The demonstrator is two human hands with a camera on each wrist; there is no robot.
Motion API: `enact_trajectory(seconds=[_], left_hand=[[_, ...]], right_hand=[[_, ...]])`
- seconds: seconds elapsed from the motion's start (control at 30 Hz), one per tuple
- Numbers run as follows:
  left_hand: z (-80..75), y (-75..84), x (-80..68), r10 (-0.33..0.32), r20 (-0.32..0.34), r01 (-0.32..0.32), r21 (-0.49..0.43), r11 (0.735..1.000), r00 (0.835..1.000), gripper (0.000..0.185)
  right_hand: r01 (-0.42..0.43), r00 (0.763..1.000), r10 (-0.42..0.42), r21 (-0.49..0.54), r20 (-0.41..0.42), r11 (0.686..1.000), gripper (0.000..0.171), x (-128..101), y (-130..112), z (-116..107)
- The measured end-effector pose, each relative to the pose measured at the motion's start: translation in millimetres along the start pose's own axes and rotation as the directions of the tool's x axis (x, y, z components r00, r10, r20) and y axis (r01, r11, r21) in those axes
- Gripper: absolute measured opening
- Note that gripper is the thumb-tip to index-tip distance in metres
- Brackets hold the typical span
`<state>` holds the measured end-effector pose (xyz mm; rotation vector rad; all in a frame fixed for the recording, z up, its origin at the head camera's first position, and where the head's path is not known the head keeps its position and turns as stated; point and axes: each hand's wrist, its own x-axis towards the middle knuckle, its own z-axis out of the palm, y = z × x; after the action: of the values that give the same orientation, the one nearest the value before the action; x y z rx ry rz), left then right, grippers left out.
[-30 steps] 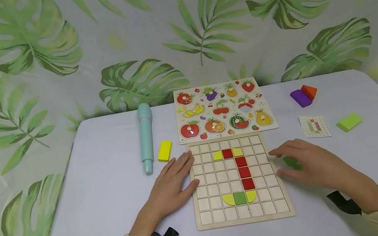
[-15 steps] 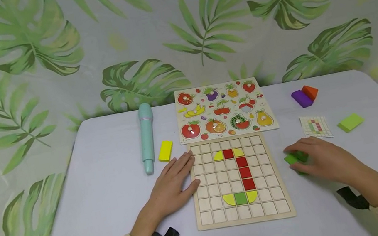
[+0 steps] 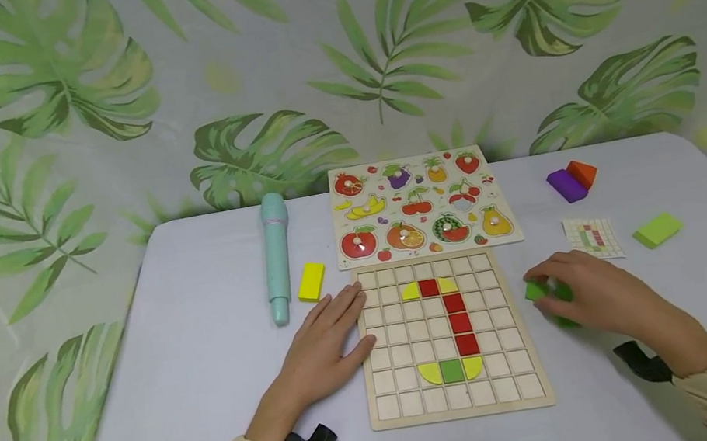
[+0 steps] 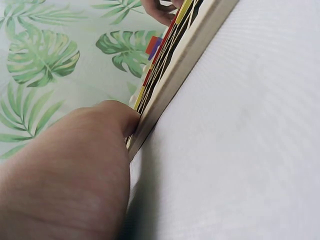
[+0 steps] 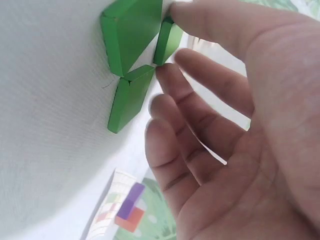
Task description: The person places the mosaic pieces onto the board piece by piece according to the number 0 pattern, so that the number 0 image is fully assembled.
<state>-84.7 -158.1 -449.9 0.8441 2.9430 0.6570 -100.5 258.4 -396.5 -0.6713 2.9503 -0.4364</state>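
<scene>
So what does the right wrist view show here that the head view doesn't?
Only the right wrist view shows that the green tiles are three separate pieces lying on the table, with the right hand over them, thumb and a fingertip touching one tile and no closed grip yet. Only the head view shows the grid board with its red, yellow and green pattern, the left hand flat against the board's left edge, the fruit puzzle and the teal microphone. Both show the right hand at the green tiles, the pattern card and the purple and orange blocks.
</scene>
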Motion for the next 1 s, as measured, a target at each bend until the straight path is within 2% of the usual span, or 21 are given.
enact_trajectory(seconds=[0.13,0.3,0.5,0.83,1.0], left_hand=[[0.1,0.5,0.6,0.009,-0.004,-0.009,0.005,1.0,1.0,0.069],[-0.5,0.8,0.7,0.027,-0.024,-0.026,0.005,1.0,0.999,0.069],[0.1,0.1,0.0,0.028,-0.031,-0.028,0.009,1.0,0.999,0.069],[1.0,0.1,-0.2,0.02,-0.025,-0.019,0.008,1.0,0.999,0.069],[-0.2,0.5,-0.2,0.028,-0.029,-0.028,0.005,1.0,0.999,0.069]], right_hand=[[-0.017,1.0,0.017,0.007,0.024,1.0,0.031,2,1,1],[0.014,1.0,-0.013,0.04,-0.006,0.999,0.028,6,-7,1],[0.073,0.997,-0.071,0.088,-0.017,0.993,0.028,15,-31,0],[0.078,0.996,-0.084,0.143,0.035,0.987,0.032,30,-73,6],[0.132,0.989,-0.142,0.18,0.042,0.975,0.028,37,-90,12]])
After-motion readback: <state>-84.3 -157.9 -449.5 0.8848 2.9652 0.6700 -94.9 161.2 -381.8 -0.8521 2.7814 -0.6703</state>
